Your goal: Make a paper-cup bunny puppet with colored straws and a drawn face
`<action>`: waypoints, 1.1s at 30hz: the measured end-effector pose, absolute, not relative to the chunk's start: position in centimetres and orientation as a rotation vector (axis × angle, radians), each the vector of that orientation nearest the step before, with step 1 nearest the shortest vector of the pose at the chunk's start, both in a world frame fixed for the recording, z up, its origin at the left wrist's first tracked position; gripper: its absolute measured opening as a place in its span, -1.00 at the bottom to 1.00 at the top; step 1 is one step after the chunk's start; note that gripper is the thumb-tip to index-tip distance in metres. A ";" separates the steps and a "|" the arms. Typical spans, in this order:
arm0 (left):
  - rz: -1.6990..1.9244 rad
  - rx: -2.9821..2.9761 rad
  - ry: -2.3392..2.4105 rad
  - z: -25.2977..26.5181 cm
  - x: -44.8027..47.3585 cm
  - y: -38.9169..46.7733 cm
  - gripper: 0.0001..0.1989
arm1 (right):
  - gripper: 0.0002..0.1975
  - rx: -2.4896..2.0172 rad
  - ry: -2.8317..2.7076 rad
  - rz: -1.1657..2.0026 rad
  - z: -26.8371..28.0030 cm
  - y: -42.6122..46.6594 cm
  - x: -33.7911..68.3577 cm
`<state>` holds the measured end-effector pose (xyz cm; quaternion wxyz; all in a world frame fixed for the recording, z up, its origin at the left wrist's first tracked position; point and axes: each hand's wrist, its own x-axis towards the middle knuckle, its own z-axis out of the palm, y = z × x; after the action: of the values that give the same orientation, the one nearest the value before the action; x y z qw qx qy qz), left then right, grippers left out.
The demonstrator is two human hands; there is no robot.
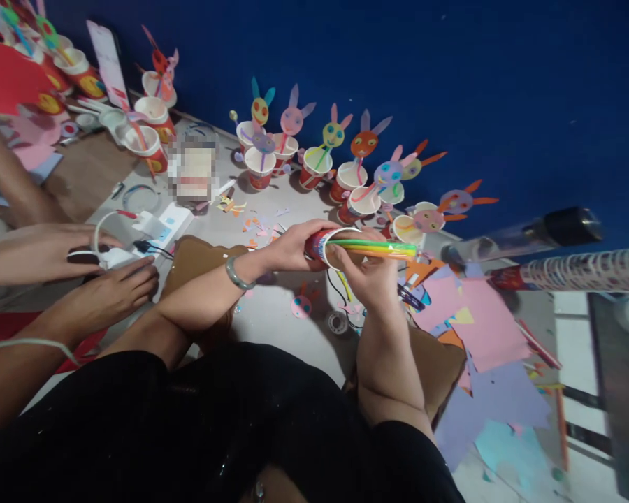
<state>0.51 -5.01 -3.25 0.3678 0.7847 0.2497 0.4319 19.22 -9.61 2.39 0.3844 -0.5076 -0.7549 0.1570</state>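
My left hand (307, 243) is wrapped round a red paper cup (319, 246) with a white rim, tilted so its mouth faces right. A bundle of green, yellow and orange straws (385, 248) runs out of the mouth. My right hand (370, 272) closes about the bundle at the mouth, its thumb reaching over the rim. Below lie a pink paper rabbit face (301, 305) and a tape roll (338, 322). Behind stand several red cups (314, 168) with paper rabbit faces on straws.
Another person's hands (110, 293) rest by a power strip (170, 227) at left. A phone (107, 63) stands upright at the back. Pink paper sheets (482, 325) and purple paper (497, 398) lie to the right, near a long stack of cups (581, 271). A blue wall (398, 56) rises behind.
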 end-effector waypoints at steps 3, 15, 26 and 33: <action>1.152 1.987 0.666 -3.0 0.2 -4.8 -0.36 | -0.81 -1.263 -1.874 0.359 2.6 -10.1 19.0; 1.323 1.986 0.583 -3.4 0.2 -4.6 -0.32 | -0.88 -1.263 -1.883 0.150 4.3 -11.4 19.5; 1.220 1.924 0.623 -4.3 0.8 -5.2 -0.27 | -0.89 -1.283 -1.979 0.238 3.4 -10.6 19.6; 1.204 1.993 0.557 -4.8 1.3 -5.4 -0.32 | -0.88 -1.284 -1.986 0.304 3.1 -10.3 20.2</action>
<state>1.32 -5.41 -4.81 0.3651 0.7750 0.2168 0.4681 20.17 -10.29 3.12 0.3697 -0.5004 -0.7739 0.1185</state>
